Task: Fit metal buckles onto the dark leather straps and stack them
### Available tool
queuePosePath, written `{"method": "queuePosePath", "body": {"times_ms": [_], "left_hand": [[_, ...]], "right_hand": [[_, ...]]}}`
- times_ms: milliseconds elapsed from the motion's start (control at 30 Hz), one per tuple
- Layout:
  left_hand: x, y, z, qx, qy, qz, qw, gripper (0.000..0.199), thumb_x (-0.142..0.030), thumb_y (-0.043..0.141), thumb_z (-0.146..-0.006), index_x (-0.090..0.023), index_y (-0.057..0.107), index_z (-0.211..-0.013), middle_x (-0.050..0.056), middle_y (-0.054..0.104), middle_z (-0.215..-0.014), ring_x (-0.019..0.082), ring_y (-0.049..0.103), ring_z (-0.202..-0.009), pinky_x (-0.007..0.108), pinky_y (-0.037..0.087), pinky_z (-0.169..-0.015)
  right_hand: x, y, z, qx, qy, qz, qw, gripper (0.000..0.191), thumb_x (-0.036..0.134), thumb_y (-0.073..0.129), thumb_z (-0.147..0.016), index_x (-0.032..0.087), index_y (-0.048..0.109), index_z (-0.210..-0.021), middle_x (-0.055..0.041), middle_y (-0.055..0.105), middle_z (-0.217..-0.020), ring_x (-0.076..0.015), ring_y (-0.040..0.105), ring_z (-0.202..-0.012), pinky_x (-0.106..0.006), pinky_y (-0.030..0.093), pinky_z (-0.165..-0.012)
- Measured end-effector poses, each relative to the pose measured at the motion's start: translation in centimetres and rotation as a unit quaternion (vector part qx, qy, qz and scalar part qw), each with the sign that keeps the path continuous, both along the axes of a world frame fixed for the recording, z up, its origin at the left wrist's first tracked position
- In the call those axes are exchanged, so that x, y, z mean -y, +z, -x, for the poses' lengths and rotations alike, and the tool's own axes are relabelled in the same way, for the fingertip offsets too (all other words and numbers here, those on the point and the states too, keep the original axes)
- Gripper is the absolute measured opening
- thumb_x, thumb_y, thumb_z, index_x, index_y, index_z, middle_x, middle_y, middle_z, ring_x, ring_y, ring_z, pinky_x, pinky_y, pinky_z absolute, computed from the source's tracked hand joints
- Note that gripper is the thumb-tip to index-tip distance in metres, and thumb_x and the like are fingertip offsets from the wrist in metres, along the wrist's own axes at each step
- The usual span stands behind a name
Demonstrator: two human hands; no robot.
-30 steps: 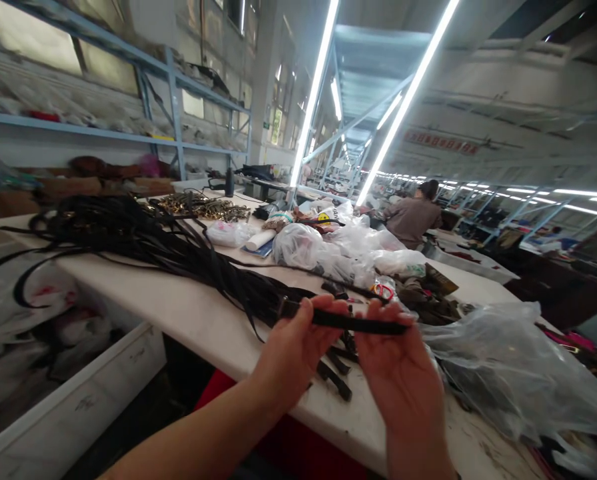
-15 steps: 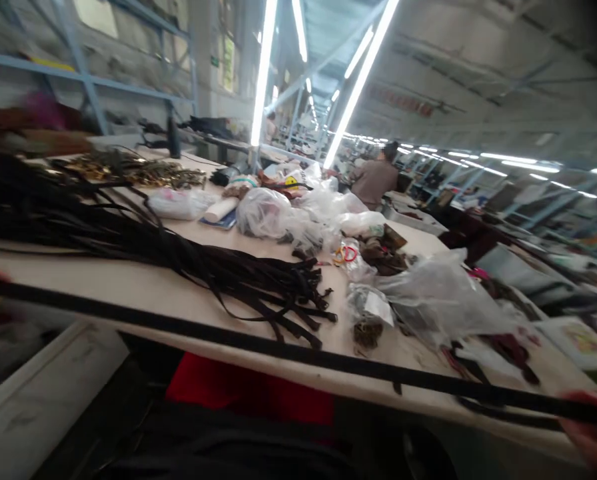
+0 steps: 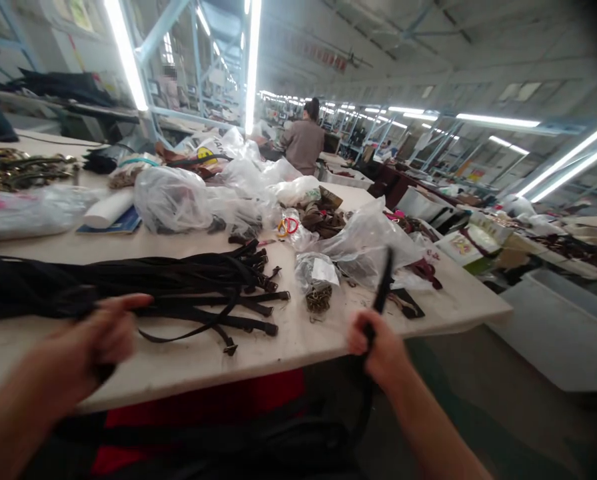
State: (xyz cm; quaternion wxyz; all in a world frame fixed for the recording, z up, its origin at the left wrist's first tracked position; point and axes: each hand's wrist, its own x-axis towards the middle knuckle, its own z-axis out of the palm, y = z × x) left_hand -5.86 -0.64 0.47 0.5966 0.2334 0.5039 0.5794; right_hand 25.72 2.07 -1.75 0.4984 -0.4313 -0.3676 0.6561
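Observation:
My right hand [image 3: 378, 350] is closed round a black strap [image 3: 384, 280], whose end sticks up above the fist. Below that fist the strap hangs down in front of my dark-clothed lap. At the left my left hand [image 3: 98, 337], a little blurred, is closed on black strap too, with the index finger stretched to the right. Dark pieces show above and below its fingers. Just behind it lies a bundle of black straps [image 3: 178, 277] on the pale table [image 3: 318, 343], their ends with small metal fittings pointing right.
Clear plastic bags [image 3: 173, 200] crowd the table's middle. Near them lie scissors [image 3: 287, 227] with red and yellow handles and a small bag of metal parts [image 3: 318, 297]. Brass-coloured hardware [image 3: 18, 167] is piled at far left. A person [image 3: 304, 140] is farther back; a white bin [image 3: 553, 333] stands right.
The view has swung to the right. My hands have come in from the frame's edges, and the strap, earlier stretched straight between them, now hangs slack.

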Motion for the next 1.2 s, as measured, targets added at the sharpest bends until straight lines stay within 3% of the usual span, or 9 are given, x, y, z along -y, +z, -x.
{"method": "queuePosePath", "body": {"times_ms": [100, 200, 433, 533, 633, 733, 800, 967, 1200], "left_hand": [[-0.1, -0.5, -2.8, -0.022, -0.094, 0.036, 0.995, 0.024, -0.029, 0.058, -0.080, -0.013, 0.064, -0.096, 0.005, 0.071, -0.077, 0.019, 0.066, -0.074, 0.023, 0.051, -0.067], [-1.2, -1.1, -5.9, -0.013, -0.119, 0.047, 0.992, 0.041, -0.039, 0.060, -0.076, -0.015, 0.059, -0.109, 0.010, 0.069, -0.096, 0.020, 0.063, -0.089, 0.024, 0.049, -0.074], [-2.0, -2.5, -6.6, -0.055, -0.149, 0.092, 0.983, 0.037, -0.045, 0.065, -0.069, -0.015, 0.063, -0.092, 0.005, 0.065, -0.075, 0.018, 0.059, -0.070, 0.024, 0.046, -0.056], [-2.3, -3.1, -6.1, -0.078, -0.151, 0.053, 0.984, 0.033, -0.047, 0.065, -0.068, -0.015, 0.060, -0.074, -0.002, 0.052, -0.054, 0.011, 0.046, -0.052, 0.021, 0.040, -0.051], [-2.8, -3.9, -4.7, -0.068, -0.119, 0.025, 0.990, 0.038, -0.051, 0.062, -0.069, -0.016, 0.049, -0.062, -0.006, 0.038, -0.048, 0.007, 0.032, -0.044, 0.019, 0.031, -0.044], [-3.0, -4.5, -3.7, -0.044, -0.097, 0.042, 0.993, 0.041, -0.052, 0.061, -0.069, -0.017, 0.042, -0.058, -0.007, 0.031, -0.048, 0.005, 0.024, -0.042, 0.018, 0.024, -0.039], [-2.8, -4.6, -3.8, -0.038, -0.103, 0.050, 0.993, 0.043, -0.054, 0.061, -0.068, -0.018, 0.040, -0.057, -0.007, 0.029, -0.048, 0.005, 0.023, -0.042, 0.019, 0.024, -0.039], [-1.7, -3.8, -4.4, -0.083, -0.143, 0.056, 0.985, 0.048, -0.062, 0.059, -0.063, -0.018, 0.040, -0.055, -0.006, 0.031, -0.046, 0.006, 0.026, -0.042, 0.021, 0.025, -0.042], [0.1, -3.1, -3.1, -0.157, -0.130, 0.054, 0.977, 0.047, -0.059, 0.052, -0.071, -0.017, 0.042, -0.051, -0.003, 0.042, -0.046, 0.009, 0.037, -0.046, 0.022, 0.030, -0.048]], "right_hand": [[1.4, -2.8, 10.4, 0.099, 0.187, 0.008, 0.977, 0.043, 0.048, 0.038, -0.083, 0.015, 0.055, -0.062, 0.0040, 0.041, -0.042, -0.0070, 0.034, -0.040, -0.021, 0.024, -0.041], [2.5, -5.4, 15.2, 0.108, 0.292, 0.024, 0.950, 0.051, 0.053, 0.032, -0.084, 0.015, 0.053, -0.058, 0.0024, 0.043, -0.044, -0.0067, 0.035, -0.039, -0.021, 0.025, -0.041], [1.8, -7.3, 12.7, 0.168, 0.375, -0.027, 0.911, 0.054, 0.055, 0.025, -0.087, 0.014, 0.057, -0.073, 0.0026, 0.045, -0.051, -0.0069, 0.040, -0.044, -0.019, 0.034, -0.045], [0.3, -6.8, 9.8, 0.206, 0.448, -0.085, 0.866, 0.037, 0.050, 0.051, -0.078, 0.017, 0.061, -0.093, -0.0001, 0.059, -0.071, -0.0112, 0.053, -0.063, -0.023, 0.043, -0.061], [-3.6, -6.5, 5.6, 0.373, 0.356, -0.132, 0.847, 0.051, 0.034, 0.066, -0.069, 0.023, 0.053, -0.117, -0.0027, 0.063, -0.098, -0.0165, 0.057, -0.084, -0.028, 0.045, -0.078], [-9.0, -7.0, 2.0, 0.537, 0.143, -0.139, 0.819, 0.037, 0.021, 0.042, -0.083, 0.019, 0.053, -0.118, -0.0087, 0.058, -0.110, -0.0201, 0.051, -0.103, -0.035, 0.036, -0.094], [-12.3, -7.6, 1.1, 0.592, 0.083, -0.139, 0.789, 0.038, 0.016, 0.034, -0.085, 0.013, 0.051, -0.119, -0.0148, 0.052, -0.118, -0.0237, 0.043, -0.113, -0.040, 0.026, -0.100], [-15.6, -8.9, 2.8, 0.680, 0.084, -0.160, 0.710, 0.035, 0.028, 0.049, -0.082, 0.014, 0.055, -0.114, -0.0171, 0.057, -0.113, -0.0287, 0.048, -0.107, -0.038, 0.032, -0.093], [-12.8, -9.0, 0.8, 0.760, 0.088, -0.182, 0.618, 0.029, 0.021, 0.036, -0.089, 0.016, 0.060, -0.103, -0.0145, 0.060, -0.105, -0.0220, 0.056, -0.092, -0.031, 0.038, -0.080]]}}
